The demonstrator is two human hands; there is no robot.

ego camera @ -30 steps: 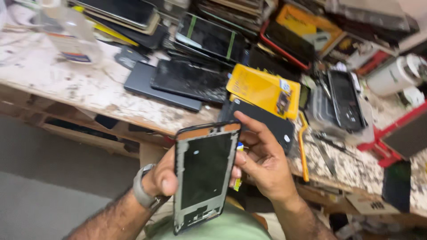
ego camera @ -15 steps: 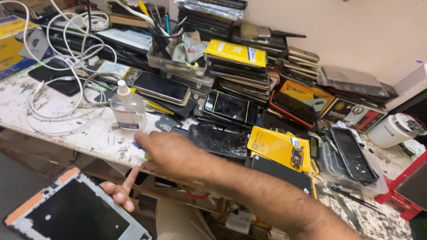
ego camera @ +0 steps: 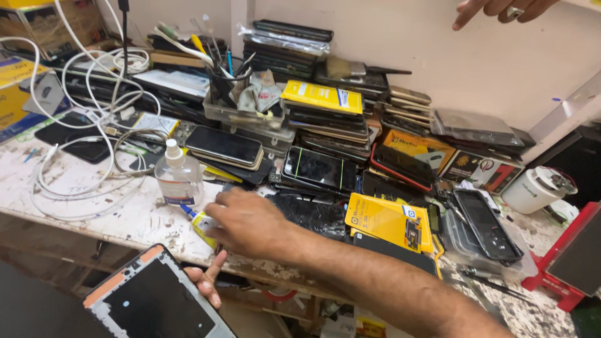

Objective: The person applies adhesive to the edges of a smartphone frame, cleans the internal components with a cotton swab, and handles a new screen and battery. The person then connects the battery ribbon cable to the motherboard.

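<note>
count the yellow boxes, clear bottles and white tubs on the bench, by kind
yellow boxes: 2, one on a stack, one flat by the right hand at
clear bottles: 1
white tubs: 1
total: 4
The left hand holds a phone frame.

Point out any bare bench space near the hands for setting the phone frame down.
The only bare strip is the stained white benchtop along the front edge, bordered by the looped white cables, the clear plastic bottle and the right hand. Behind the bottle, and right of it, stacked phones cover everything. The left hand holds the black phone frame below the edge.
</note>
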